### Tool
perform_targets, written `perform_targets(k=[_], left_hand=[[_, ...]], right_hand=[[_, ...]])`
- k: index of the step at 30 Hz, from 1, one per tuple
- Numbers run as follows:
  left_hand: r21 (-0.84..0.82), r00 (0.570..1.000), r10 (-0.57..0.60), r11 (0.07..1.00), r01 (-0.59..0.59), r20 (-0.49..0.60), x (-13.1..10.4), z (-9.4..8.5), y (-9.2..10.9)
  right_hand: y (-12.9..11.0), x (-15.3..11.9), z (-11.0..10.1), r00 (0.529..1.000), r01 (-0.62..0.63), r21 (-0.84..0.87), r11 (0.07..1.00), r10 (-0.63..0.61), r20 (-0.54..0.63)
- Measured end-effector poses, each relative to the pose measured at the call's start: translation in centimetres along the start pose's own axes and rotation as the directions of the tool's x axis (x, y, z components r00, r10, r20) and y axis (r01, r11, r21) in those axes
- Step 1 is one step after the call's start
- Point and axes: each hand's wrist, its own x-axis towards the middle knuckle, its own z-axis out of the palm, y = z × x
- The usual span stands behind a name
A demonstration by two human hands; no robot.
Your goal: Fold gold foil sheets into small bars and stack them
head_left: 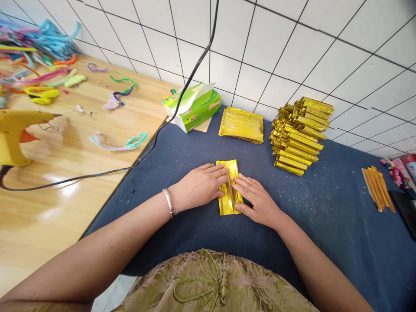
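Observation:
A sheet of gold foil paper [231, 208] lies on the dark blue cloth in front of me, both long sides folded in toward a narrow brownish strip down its middle. My left hand [203, 184], with a silver bracelet at the wrist, rests on its left half, fingers stretched out. On the right half lie the fingertips of my right hand [256, 197], its fingers extended and slightly apart. Parts of the paper are hidden under the fingers. Beyond it lies a flat stack of gold foil sheets [242, 125]. Folded gold foil strips [297, 136] are piled to the right.
A green tissue pack [195, 106] stands near the tiled wall. A black cord [156, 138] crosses to a yellow glue gun [14, 136] on the wooden table [107, 108], among colourful pipe cleaners [48, 39]. Orange-brown strips [378, 188] and a black phone-like object [404, 212] lie far right.

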Motion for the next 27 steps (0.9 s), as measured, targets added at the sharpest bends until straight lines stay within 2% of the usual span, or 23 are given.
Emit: perform_targets(k=[8, 19, 27], left_hand=[[-0.024, 1.0, 0.003, 1.0, -0.004, -0.007, 0.13, -0.02, -0.17], [-0.008, 1.0, 0.019, 1.0, -0.019, -0.007, 0.04, -0.4, -0.01], [0.038, 0.999, 0.034, 0.999, -0.035, 0.01, -0.1, 0.33, -0.13]], right_hand=[[-0.12, -0.02, 0.33, 0.998, 0.027, 0.027, 0.999, -0.026, -0.055], [-0.32, 0.41, 0.46, 0.999, 0.023, -0.102, 0.995, -0.019, 0.039], [-0.3, 0.5, 0.65, 0.998, 0.006, -0.133, 0.991, 0.003, 0.064]])
